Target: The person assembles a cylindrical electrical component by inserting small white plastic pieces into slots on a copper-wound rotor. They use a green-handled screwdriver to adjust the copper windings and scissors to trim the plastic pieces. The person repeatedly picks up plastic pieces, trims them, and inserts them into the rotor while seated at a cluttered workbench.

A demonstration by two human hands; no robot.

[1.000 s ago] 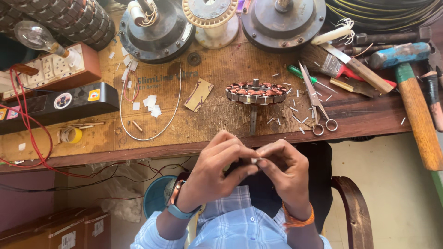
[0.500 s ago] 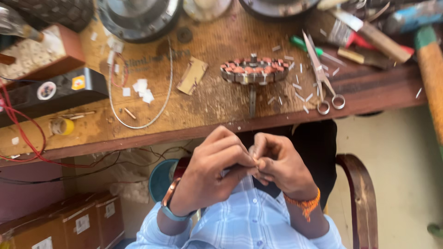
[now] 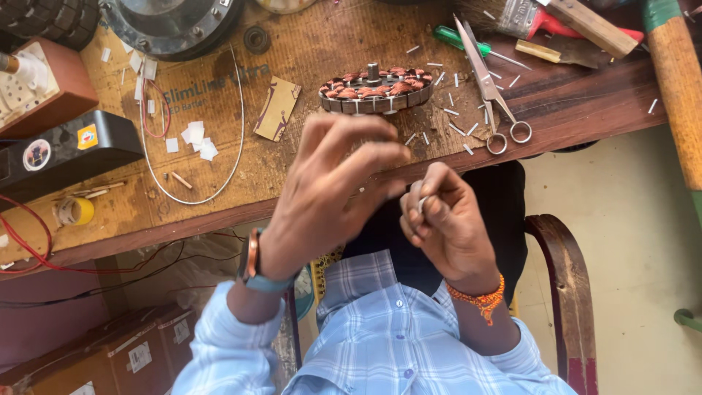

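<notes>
Insulation strip (image 3: 422, 204), a small pale sliver, sat pinched in our right hand (image 3: 444, 223), whose fingers were curled tightly around it just off the near edge of the workbench (image 3: 329, 44). We could not tell more of its shape, since most of it was hidden by the fingers. Our left hand (image 3: 329, 194) hovered just beside the right one, apart from it, fingers spread and loosely bent, holding nothing that we could see; it was somewhat blurred. We wore a watch (image 3: 252, 256) on the left wrist and an orange thread band (image 3: 479, 296) on the right.

On the bench above our hands stood the wound stator (image 3: 374, 88), a flat round piece with copper coils about a centre shaft, well apart from both hands. Many small white slivers (image 3: 457, 130) lay scattered around it. To its right lay a pair of scissors (image 3: 491, 88), blades pointing away from us, and past them a paintbrush (image 3: 556, 18) and a wooden hammer handle (image 3: 676, 80). To the left of the stator lay a cardboard scrap (image 3: 276, 108), a loop of white wire (image 3: 238, 124), white paper squares (image 3: 196, 140), a black box (image 3: 66, 153) and a roll of yellow tape (image 3: 75, 211).
</notes>
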